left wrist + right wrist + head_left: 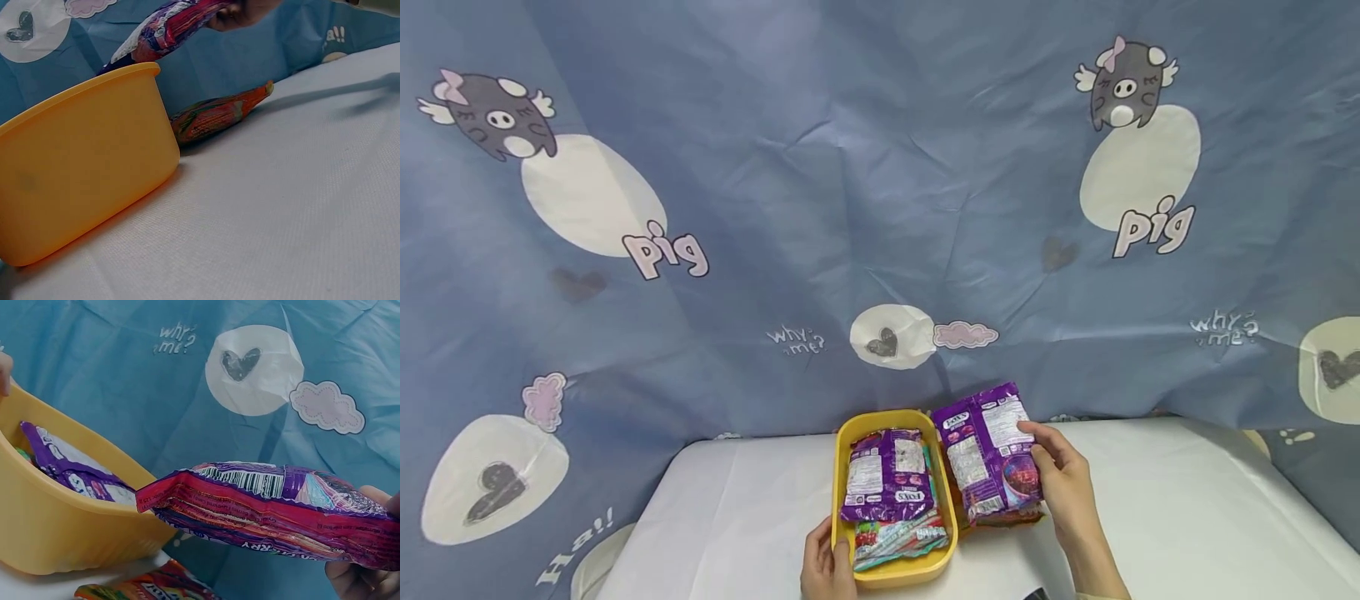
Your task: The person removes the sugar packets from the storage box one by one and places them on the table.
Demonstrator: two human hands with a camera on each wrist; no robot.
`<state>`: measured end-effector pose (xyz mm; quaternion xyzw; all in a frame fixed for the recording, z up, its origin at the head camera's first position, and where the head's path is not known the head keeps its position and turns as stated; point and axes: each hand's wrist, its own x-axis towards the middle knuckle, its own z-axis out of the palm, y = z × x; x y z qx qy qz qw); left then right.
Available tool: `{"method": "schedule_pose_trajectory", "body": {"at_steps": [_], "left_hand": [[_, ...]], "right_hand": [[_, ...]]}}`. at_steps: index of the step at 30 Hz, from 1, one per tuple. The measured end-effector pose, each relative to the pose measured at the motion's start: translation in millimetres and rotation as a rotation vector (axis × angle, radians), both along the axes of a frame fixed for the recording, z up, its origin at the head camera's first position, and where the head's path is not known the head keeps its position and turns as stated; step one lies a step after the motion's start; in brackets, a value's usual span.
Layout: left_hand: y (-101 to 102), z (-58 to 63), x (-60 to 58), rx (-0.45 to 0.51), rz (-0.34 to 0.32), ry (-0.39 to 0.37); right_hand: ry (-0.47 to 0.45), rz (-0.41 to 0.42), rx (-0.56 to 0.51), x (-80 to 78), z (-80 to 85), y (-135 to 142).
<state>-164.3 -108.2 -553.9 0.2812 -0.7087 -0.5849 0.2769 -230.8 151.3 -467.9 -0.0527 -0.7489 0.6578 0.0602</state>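
Note:
My right hand [1067, 483] pinches a purple candy bag [981, 454] by its right edge. The bag is lifted beside the yellow container [910, 575]; in the right wrist view its red underside and barcode [244, 481] show. My left hand [829, 567] grips the container's front left rim, thumb over the edge. Inside lies another purple candy bag [887, 479], on top of a teal and white bag [901, 537] with red fruit printed on it. An orange-red bag [215, 117] rests on the table right of the container, mostly hidden under the lifted bag in the head view.
The container stands on a white-covered table [730, 517], close to its back edge. Behind rises a blue cloth [880, 208] printed with pigs, hearts and words. A small dark object [1037, 594] shows at the bottom edge of the head view.

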Motion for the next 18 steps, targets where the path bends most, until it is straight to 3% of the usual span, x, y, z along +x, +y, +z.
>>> {"method": "schedule_pose_trajectory", "body": {"at_steps": [12, 18], "left_hand": [[0.9, -1.6, 0.9, 0.008, 0.006, -0.009], [-0.9, -5.9, -1.2, -0.022, 0.019, 0.032]], "right_hand": [[0.003, -0.026, 0.018, -1.0, -6.3, 10.2], [0.013, -0.039, 0.012, -2.1, -5.5, 15.1]]}}
